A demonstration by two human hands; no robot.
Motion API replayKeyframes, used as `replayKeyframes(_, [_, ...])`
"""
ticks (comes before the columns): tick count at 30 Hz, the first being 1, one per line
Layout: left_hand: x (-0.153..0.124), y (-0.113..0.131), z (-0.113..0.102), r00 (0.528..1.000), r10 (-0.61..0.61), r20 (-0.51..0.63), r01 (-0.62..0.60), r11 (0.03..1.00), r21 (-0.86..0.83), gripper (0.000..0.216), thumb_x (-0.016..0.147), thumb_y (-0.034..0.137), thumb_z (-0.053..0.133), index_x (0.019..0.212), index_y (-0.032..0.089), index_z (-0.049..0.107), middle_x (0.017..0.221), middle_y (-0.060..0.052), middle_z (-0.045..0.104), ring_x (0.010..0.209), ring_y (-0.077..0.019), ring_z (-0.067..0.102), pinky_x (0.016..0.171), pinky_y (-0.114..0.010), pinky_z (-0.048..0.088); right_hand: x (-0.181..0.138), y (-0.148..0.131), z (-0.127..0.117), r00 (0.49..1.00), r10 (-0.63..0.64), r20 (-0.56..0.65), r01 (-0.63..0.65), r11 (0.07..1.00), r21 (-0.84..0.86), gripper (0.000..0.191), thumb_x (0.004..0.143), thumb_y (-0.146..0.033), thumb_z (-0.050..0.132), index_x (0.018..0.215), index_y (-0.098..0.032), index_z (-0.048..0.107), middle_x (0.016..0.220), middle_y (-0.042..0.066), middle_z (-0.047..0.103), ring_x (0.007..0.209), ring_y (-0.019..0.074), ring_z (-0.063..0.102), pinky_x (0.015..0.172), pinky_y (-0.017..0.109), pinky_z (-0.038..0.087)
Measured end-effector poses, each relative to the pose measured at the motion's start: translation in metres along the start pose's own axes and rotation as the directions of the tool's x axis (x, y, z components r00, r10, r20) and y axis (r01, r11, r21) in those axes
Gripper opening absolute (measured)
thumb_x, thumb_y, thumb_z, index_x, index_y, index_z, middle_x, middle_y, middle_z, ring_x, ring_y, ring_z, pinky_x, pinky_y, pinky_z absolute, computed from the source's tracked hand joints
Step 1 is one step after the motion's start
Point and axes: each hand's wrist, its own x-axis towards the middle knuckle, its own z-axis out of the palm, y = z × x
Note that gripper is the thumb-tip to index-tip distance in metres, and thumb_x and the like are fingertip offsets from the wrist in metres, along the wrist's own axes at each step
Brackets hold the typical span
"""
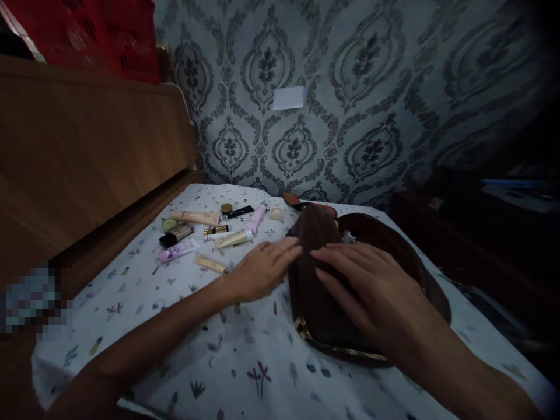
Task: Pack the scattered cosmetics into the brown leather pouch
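Observation:
A dark brown bag [308, 286] with a gold zipper lies on the patterned cloth in front of me, its top unzipped and gaping on the right. My left hand [262, 268] is open, fingers stretched out against the bag's left side. Fingers extended, my right hand [371, 286] lies open over the bag's top; it hides part of the opening. Something pale shows inside, too covered to name. Left of the bag are loose cosmetics: a peach tube [195, 217], a pink tube [178, 250], a foundation bottle [176, 235], a lilac tube [255, 218] and a beige tube [212, 263].
The white printed cloth [249, 373] covers the surface. A wooden cabinet [96, 151] bounds it on the left, carrying a red basket [100, 35]. Patterned wallpaper [297, 140] rises behind. An orange-brown strap [292, 200] lies behind the bag. Dark furniture stands on the right.

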Motion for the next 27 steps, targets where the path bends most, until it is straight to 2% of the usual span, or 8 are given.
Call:
replayKeyframes(3, [-0.003,-0.036,0.007,0.909,-0.380,0.170,0.359,0.922,0.142,0.057,0.097,0.023,0.052,0.150,0.015,0.033,0.160,-0.022,0.031,0.149,-0.0327,0.032,0.114,-0.056,0.036,-0.008,-0.020,0.008,0.994,-0.077,-0.078,0.076,0.997,-0.019,0.027,0.097,-0.028,0.046,0.109,-0.025,0.071,0.107,0.010,0.077,0.110,0.0301,0.068,0.106,0.057,0.044])
replayKeyframes(5, [-0.008,-0.059,0.008,0.820,-0.506,0.269,0.452,0.860,0.238,0.062,0.098,0.033,0.054,0.153,0.019,0.029,0.161,-0.022,0.029,0.149,-0.0366,0.030,0.112,-0.061,0.035,-0.011,-0.039,0.017,0.976,-0.163,-0.142,0.166,0.986,0.008,0.026,0.097,-0.022,0.047,0.110,-0.024,0.070,0.107,0.009,0.076,0.110,0.0280,0.068,0.106,0.054,0.046])
replayKeyframes(9, [-0.027,-0.089,-0.002,0.774,-0.513,0.371,0.429,0.856,0.287,0.046,0.102,0.028,0.045,0.148,0.026,0.039,0.137,-0.012,0.058,0.130,-0.0290,0.053,0.106,-0.050,0.043,-0.008,-0.071,0.046,0.936,-0.317,-0.155,0.342,0.923,0.176,0.028,0.096,-0.012,0.044,0.102,-0.019,0.070,0.104,0.010,0.076,0.104,0.0232,0.069,0.092,0.042,0.058])
replayKeyframes(12, [-0.042,-0.097,-0.015,0.774,-0.535,0.338,0.431,0.837,0.337,0.040,0.102,0.016,0.038,0.139,0.025,0.047,0.130,-0.011,0.061,0.125,-0.0282,0.055,0.102,-0.048,0.044,-0.002,-0.080,0.075,0.935,-0.346,-0.072,0.350,0.882,0.316,0.029,0.096,-0.013,0.043,0.097,-0.020,0.071,0.100,0.010,0.076,0.098,0.0221,0.070,0.084,0.039,0.061])
replayKeyframes(16, [-0.051,-0.100,-0.020,0.749,-0.591,0.299,0.458,0.788,0.410,0.036,0.101,0.014,0.036,0.135,0.021,0.049,0.135,-0.012,0.058,0.124,-0.0275,0.055,0.100,-0.046,0.043,0.007,-0.075,0.117,0.958,-0.286,0.018,0.253,0.873,0.416,0.028,0.094,-0.020,0.045,0.096,-0.024,0.072,0.096,0.009,0.077,0.090,0.0241,0.073,0.079,0.041,0.062])
replayKeyframes(20, [-0.052,-0.105,-0.012,0.760,-0.605,0.236,0.457,0.757,0.467,0.033,0.101,0.016,0.040,0.133,0.018,0.049,0.132,-0.016,0.059,0.119,-0.0277,0.055,0.095,-0.044,0.044,0.014,-0.069,0.150,0.986,-0.095,0.138,0.022,0.891,0.453,0.028,0.092,-0.032,0.046,0.096,-0.024,0.073,0.091,0.010,0.078,0.080,0.0274,0.075,0.071,0.043,0.063])
replayKeyframes(23, [-0.054,-0.111,-0.008,0.790,-0.592,0.158,0.454,0.738,0.499,0.033,0.103,0.019,0.036,0.134,0.017,0.049,0.130,-0.016,0.058,0.119,-0.0280,0.053,0.090,-0.040,0.045,0.017,-0.065,0.165,0.980,0.055,0.189,-0.146,0.849,0.508,0.030,0.090,-0.041,0.047,0.094,-0.026,0.073,0.090,0.008,0.079,0.078,0.0283,0.076,0.068,0.042,0.063])
replayKeyframes(27, [-0.055,-0.119,-0.007,0.781,-0.616,0.099,0.503,0.716,0.483,0.036,0.102,0.014,0.035,0.135,0.018,0.048,0.127,-0.014,0.057,0.117,-0.0260,0.053,0.083,-0.034,0.048,0.009,-0.054,0.183,0.966,0.144,0.216,-0.247,0.768,0.592,0.031,0.089,-0.049,0.050,0.095,-0.029,0.073,0.091,0.007,0.079,0.077,0.0295,0.076,0.069,0.043,0.064])
